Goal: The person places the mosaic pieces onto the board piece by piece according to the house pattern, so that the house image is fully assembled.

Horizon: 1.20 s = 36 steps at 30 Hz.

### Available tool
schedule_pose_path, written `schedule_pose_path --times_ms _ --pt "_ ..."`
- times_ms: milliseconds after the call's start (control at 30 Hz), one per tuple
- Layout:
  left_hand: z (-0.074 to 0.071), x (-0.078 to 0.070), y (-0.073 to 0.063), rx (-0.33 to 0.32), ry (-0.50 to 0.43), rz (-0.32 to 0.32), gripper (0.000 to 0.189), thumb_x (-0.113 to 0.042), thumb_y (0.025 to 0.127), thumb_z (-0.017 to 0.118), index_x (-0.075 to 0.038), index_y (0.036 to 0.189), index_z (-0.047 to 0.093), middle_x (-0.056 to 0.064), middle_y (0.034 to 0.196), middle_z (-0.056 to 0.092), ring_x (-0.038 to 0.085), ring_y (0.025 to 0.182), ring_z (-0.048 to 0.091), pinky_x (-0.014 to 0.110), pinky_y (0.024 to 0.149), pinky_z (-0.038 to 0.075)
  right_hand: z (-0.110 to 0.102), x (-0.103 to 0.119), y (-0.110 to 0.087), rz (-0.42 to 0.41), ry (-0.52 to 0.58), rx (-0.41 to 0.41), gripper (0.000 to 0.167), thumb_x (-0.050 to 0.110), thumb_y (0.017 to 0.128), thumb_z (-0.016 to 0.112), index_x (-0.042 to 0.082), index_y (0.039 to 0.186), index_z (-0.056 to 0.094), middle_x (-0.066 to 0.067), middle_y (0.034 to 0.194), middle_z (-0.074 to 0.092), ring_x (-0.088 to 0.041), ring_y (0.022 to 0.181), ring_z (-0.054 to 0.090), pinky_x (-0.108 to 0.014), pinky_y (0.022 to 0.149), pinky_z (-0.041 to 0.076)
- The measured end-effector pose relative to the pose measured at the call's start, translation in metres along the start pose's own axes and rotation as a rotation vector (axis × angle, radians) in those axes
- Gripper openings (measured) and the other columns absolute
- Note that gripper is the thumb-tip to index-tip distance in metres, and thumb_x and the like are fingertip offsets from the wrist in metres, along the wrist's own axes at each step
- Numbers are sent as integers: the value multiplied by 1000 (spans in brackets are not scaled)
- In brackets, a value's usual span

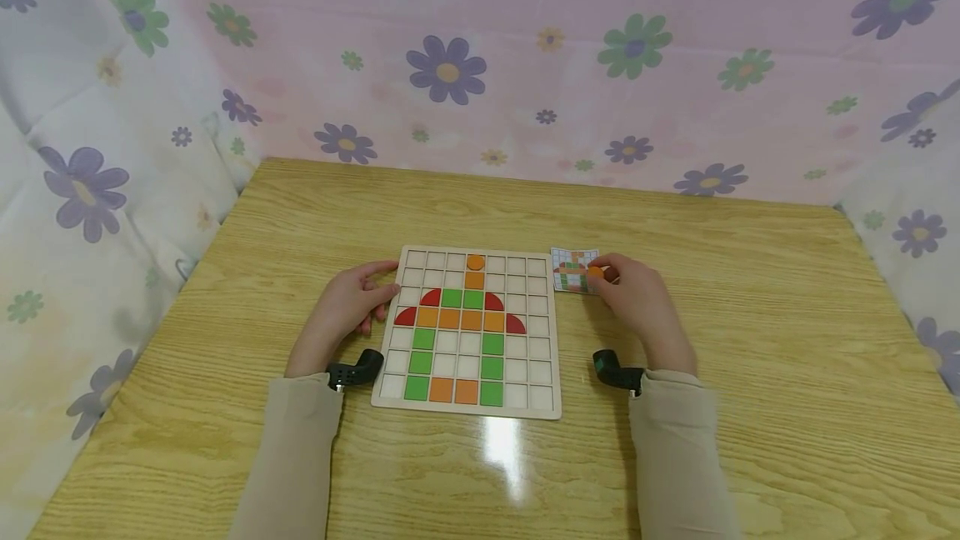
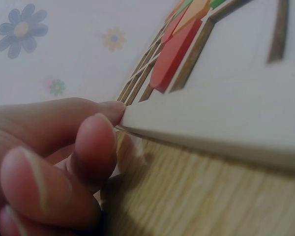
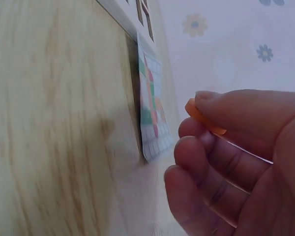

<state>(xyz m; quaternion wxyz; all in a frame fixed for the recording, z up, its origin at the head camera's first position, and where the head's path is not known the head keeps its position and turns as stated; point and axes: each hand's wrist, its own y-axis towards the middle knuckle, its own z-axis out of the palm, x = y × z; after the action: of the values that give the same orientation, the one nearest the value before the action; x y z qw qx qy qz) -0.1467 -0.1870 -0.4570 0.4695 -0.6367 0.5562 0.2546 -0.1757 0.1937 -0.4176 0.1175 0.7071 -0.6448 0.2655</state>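
A square wooden pattern board (image 1: 555, 340) lies on the table, its grid partly filled with green and orange square tiles, red quarter-round tiles and one orange disc (image 1: 476, 262) in the top row. My left hand (image 1: 347, 307) is at the board's left edge, with fingertips touching the rim (image 2: 211, 123) and the other fingers loosely bent. Above a small printed pattern card (image 1: 567, 258), my right hand (image 1: 637, 298) pinches an orange tile (image 3: 206, 118) between thumb and index finger. In the head view that tile looks rounded; the fingers cover part of it.
The wood-grain table (image 1: 780, 373) extends to both sides of the board. Flower-printed cloth (image 1: 517, 107) hangs behind it and at the sides. A black wrist camera (image 1: 358, 368) sits close to the board's lower left; another camera (image 1: 617, 370) is on the right wrist.
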Motion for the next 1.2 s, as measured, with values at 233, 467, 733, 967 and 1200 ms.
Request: schedule_pose_path --times_ms 233,467,733,967,1200 --pt "-1 0 -1 2 1 -8 44 -34 86 59 -29 128 47 12 62 56 15 35 42 33 38 45 9 9 2 -34 -3 -9 35 31 89 55 10 117 56 -10 94 60 -23 79 51 -34 67 42" --pt "-1 1 0 5 -1 -10 44 -34 86 59 -29 128 47 13 61 55 16 36 43 33 38 45 19 15 6 -73 1 -10 26 28 89 53 14 111 57 -6 88 55 -21 73 47 -31 62 38" --pt "0 2 0 -2 2 -3 44 -34 86 59 -30 127 48 13 62 56 16 35 42 34 38 45 25 22 7 -102 8 -1 23 30 89 54 16 107 58 -4 81 52 -20 70 45 -31 59 36" --pt "0 2 1 -10 -4 0 43 -34 86 59 -30 127 48 13 63 57 16 36 43 34 38 45 28 31 5 -82 52 18 26 29 88 56 16 111 57 -4 82 52 -20 72 46 -31 60 38" --pt "0 2 0 -8 -23 -2 43 -34 85 60 -30 127 48 13 64 57 15 36 42 35 38 45 29 34 5 -98 64 69 26 29 88 56 17 111 58 -3 85 55 -20 75 48 -31 64 40"
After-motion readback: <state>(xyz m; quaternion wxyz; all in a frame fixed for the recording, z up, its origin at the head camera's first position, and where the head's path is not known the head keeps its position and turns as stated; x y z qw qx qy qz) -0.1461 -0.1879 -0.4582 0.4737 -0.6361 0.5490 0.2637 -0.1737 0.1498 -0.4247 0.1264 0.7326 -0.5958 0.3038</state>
